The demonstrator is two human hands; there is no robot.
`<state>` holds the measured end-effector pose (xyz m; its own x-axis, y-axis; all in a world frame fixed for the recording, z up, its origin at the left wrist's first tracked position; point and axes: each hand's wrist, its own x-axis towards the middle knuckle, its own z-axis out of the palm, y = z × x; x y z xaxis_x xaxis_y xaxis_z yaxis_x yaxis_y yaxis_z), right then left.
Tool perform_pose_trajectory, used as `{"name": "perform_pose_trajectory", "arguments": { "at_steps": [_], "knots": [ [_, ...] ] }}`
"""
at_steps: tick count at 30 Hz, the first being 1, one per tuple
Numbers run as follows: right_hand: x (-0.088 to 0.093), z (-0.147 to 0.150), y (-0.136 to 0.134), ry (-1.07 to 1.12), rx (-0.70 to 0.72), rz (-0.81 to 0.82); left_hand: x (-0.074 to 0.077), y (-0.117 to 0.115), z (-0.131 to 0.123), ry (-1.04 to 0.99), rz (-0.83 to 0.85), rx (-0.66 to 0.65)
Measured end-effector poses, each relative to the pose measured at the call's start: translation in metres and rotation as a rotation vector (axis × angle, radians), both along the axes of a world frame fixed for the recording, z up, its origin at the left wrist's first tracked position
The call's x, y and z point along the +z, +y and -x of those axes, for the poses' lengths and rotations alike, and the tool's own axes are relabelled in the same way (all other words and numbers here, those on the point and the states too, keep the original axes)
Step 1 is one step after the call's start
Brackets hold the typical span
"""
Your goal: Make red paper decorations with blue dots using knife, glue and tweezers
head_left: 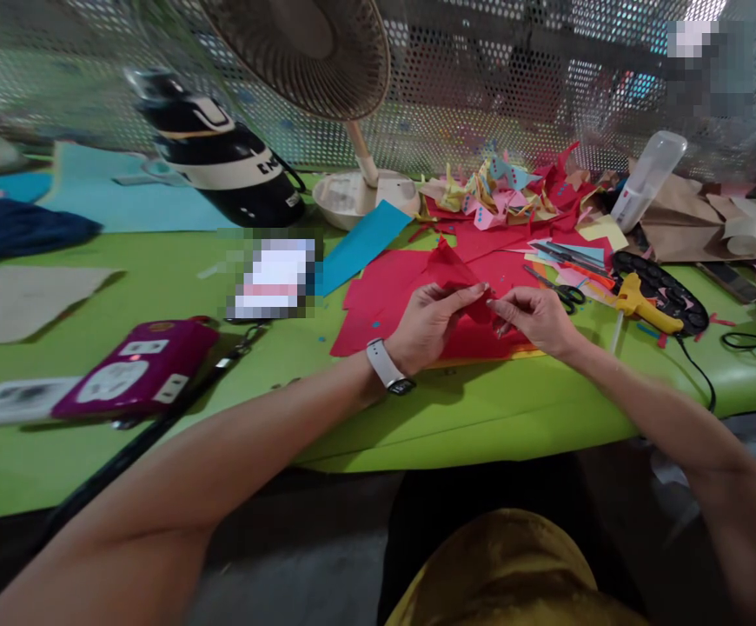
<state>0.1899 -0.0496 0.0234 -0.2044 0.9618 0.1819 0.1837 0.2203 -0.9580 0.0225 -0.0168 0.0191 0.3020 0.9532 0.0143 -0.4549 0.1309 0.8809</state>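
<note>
My left hand [428, 326] pinches a folded piece of red paper [448, 266], its pointed tip standing up behind the fingers. Close by on the right, my right hand [533, 318] has its thumb and fingertips pressed together at the paper's side; what lies between them is too small to make out. Beneath both hands spread flat red sheets [378, 300]. Dark-handled scissors [568, 297] lie just beyond my right hand, and a yellow glue gun [645, 306] is farther right.
At the back, a pile of folded colored paper [501, 191] sits beside a fan [365, 187]. A black bottle [228, 161], blue paper strip [365, 243], phone [274, 278] and purple case [140, 369] occupy the left. A clear bottle [650, 178] leans at the right; a cord [700, 374] hangs off the edge.
</note>
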Motion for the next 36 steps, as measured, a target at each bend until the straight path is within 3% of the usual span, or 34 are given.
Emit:
{"name": "perform_pose_trajectory", "arguments": {
  "at_steps": [6,13,23,29,36],
  "knots": [
    [-0.002,0.0,0.001,0.026,-0.04,0.028,0.004,-0.001,0.001,0.009,0.048,0.003],
    [-0.006,0.004,-0.002,-0.01,0.014,0.026,0.001,0.0,0.005,0.014,0.11,0.015],
    [-0.008,0.004,-0.006,-0.102,-0.049,-0.087,-0.005,0.002,0.007,0.071,0.059,-0.018],
    [-0.003,0.003,-0.01,-0.056,0.004,-0.117,-0.002,0.001,0.006,0.099,0.051,-0.036],
    [-0.004,0.003,-0.005,-0.018,0.059,-0.017,-0.001,0.001,0.007,0.083,0.082,-0.014]
  ]
}}
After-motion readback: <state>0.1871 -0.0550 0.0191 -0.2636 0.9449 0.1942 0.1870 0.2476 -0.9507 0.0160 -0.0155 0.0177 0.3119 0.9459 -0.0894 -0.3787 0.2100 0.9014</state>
